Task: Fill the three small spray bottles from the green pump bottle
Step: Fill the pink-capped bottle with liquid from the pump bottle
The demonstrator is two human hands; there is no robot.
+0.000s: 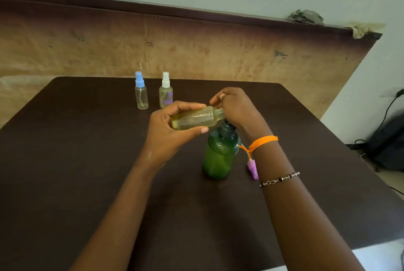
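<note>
Now, at eleven o'clock stand the blue-capped spray bottle (141, 91) and white-capped spray bottle (165, 91), a purple cap (252, 169) lies at three beside the green pump bottle (219, 154); open dark table (65, 161) spreads leftward. The left hand (168, 133) grips the uncapped spray bottle (196, 118) sideways; right hand (237, 109) fingers curl over the pump head, its mouth touching.

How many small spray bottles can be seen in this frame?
3. The blue-capped bottle and the white-capped bottle stand side by side at the far side of the table. The uncapped bottle lies tilted in the left hand, its neck at the green pump bottle.
</note>
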